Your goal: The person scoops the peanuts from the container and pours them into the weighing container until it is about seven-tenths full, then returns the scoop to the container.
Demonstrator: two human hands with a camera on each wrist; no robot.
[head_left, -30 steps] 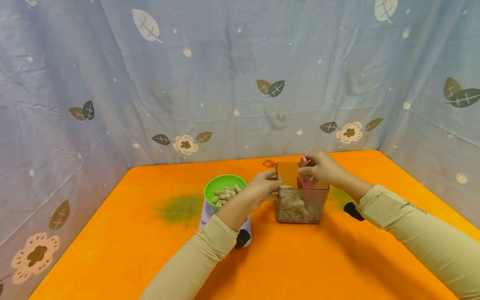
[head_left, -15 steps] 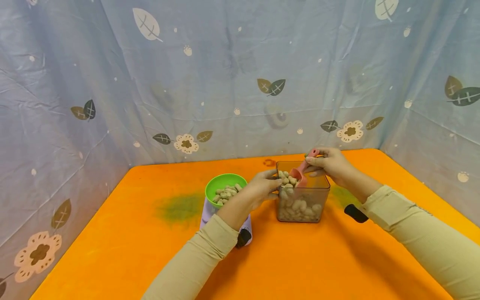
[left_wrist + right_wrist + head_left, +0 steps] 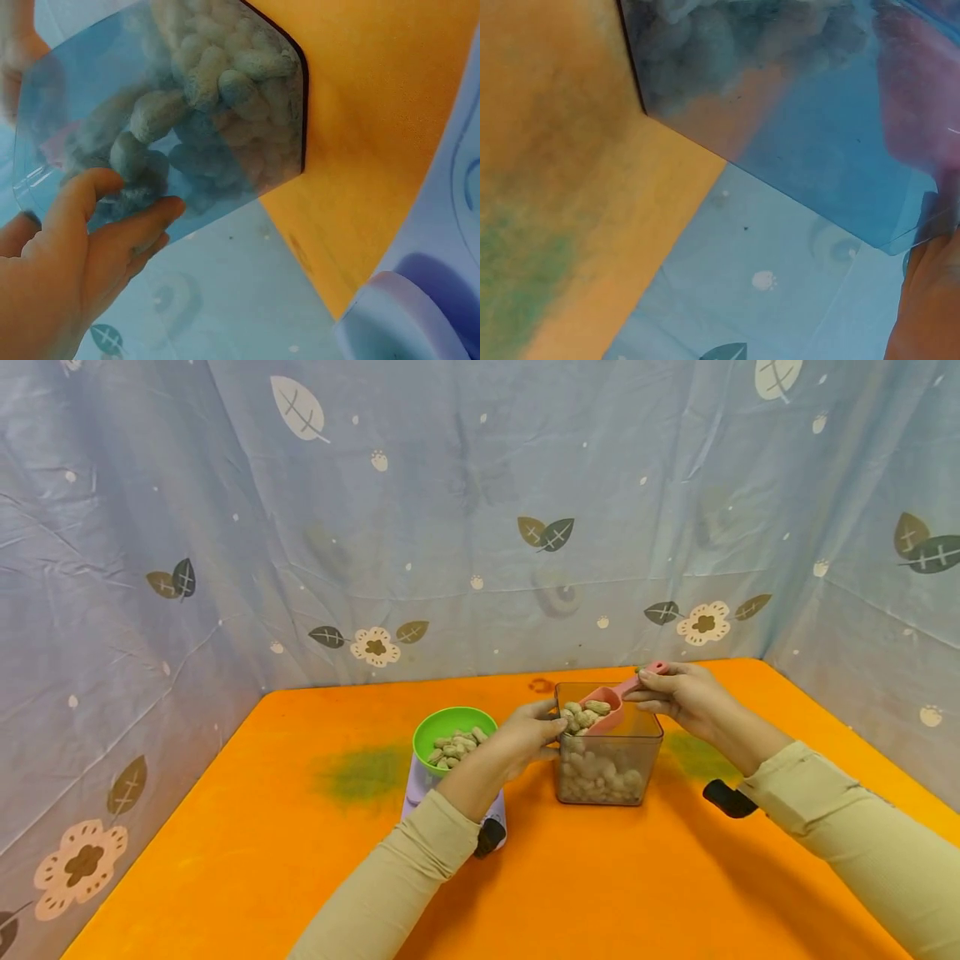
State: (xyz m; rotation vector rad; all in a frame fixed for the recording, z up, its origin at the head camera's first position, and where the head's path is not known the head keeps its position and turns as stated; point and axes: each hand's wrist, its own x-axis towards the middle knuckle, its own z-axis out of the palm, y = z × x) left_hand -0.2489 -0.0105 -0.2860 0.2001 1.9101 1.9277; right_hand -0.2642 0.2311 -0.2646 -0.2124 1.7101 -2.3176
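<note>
A see-through square box, partly filled with peanuts in their shells, stands on the orange table. My left hand rests its spread fingers against the box's left side by the rim; in the left wrist view those fingers lie on the outside wall. Over the box's right rim, my right hand pinches the handle of a pink scoop. The scoop tilts down to the left inside the box, with peanuts in and around its bowl. In the right wrist view the scoop shows blurred through the wall.
Left of the box, a green bowl of peanuts sits on a pale purple kitchen scale, partly behind my left forearm. A black object is beside my right sleeve. Patterned curtains surround the table.
My right hand has drawn the scoop up and to the right from deep in the box, tilting it back until peanuts show in it. My left hand has stayed at the box's side.
</note>
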